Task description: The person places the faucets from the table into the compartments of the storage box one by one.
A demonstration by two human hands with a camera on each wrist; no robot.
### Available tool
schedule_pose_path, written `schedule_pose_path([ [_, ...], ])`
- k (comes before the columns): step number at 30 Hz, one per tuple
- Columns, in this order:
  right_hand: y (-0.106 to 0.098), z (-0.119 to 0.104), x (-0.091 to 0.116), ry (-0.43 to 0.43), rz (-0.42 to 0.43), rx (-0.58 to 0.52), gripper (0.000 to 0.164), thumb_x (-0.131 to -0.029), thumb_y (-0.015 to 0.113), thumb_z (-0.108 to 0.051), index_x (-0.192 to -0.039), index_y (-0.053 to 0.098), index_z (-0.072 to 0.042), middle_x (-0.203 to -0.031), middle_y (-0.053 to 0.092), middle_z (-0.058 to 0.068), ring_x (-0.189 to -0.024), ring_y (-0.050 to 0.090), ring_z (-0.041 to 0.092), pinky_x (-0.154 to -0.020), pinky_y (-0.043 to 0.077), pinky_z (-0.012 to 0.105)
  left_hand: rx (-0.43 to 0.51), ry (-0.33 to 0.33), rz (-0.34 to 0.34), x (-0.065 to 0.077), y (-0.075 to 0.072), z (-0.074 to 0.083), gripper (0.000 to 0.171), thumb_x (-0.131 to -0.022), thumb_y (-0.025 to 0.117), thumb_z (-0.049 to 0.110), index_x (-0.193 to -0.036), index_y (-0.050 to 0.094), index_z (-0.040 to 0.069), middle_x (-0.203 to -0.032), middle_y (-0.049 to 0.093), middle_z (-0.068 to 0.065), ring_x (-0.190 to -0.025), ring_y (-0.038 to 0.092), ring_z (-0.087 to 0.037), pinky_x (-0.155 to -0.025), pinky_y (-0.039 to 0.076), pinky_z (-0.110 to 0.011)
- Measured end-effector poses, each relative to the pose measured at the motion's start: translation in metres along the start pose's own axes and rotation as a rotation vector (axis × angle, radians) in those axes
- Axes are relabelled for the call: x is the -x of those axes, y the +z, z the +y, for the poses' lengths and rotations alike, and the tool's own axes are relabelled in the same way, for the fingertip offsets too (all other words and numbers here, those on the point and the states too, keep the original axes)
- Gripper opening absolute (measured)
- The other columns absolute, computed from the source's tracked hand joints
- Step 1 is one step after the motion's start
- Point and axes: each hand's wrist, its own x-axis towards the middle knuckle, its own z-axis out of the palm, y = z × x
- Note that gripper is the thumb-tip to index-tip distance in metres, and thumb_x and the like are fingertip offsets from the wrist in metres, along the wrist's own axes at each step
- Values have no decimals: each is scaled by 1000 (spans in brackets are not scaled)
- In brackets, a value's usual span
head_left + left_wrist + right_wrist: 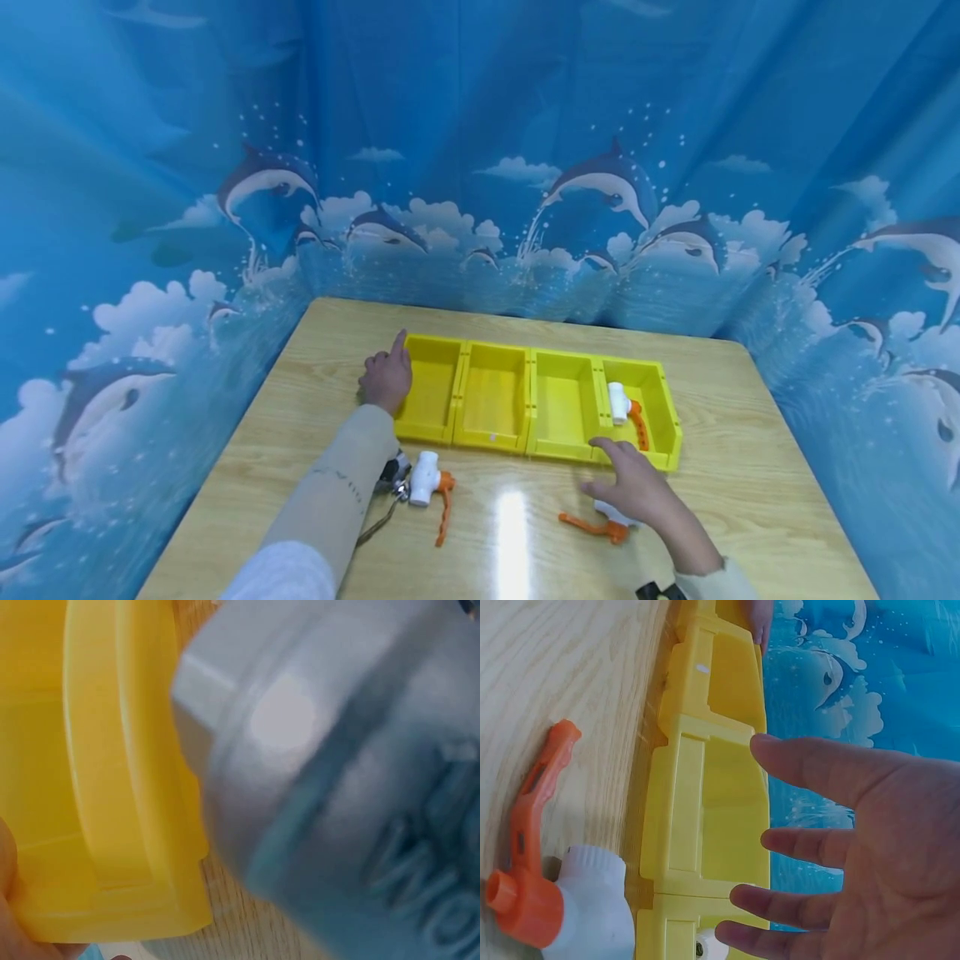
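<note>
A row of yellow bins (492,442) stands across the table. At its left end my left hand (387,379) grips the end wall, with fingertips on both sides of it in the left wrist view. Partly under that forearm lies a metal valve (300,772) with raised lettering and a long lever. Beside it is a white ball valve (424,478) with an orange handle. My right hand (637,492), fingers spread, hovers by the front of the right-hand bins. Below it lies another white valve (592,907) with an orange handle (536,802), partly hidden in the head view.
One more white valve (618,403) with an orange handle sits in the rightmost bin. The wooden table (757,500) is enclosed at the back and sides by a blue dolphin-print curtain (465,125). A dark object (660,590) is at the right wrist.
</note>
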Motion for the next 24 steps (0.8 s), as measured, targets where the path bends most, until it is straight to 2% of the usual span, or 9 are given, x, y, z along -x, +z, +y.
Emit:
schedule_pose_path([
  [11,9,2,8,-6,38,60,67,-75,83,-32,-131,56,-7,-117,59,17,-99,59,33,-79,51,53,3,-1,7,-5,4,-2,49,-107,21,37,-156,14,34,-132,51,-25,-123,40,-46,-91,39,-67],
  [19,14,5,11,28,25,64,63,-74,84,-29,-128,59,-9,-119,59,17,-104,59,34,-81,50,54,14,-1,1,-6,5,-3,49,-107,21,38,-156,14,34,-131,51,-24,-123,39,-45,-92,38,-66],
  [24,15,9,12,38,13,80,65,-71,85,-29,-127,59,-10,-116,60,15,-96,58,27,-73,51,47,16,-5,-10,-5,4,-4,49,-107,21,38,-156,13,34,-132,51,-24,-123,39,-45,-92,38,-66],
])
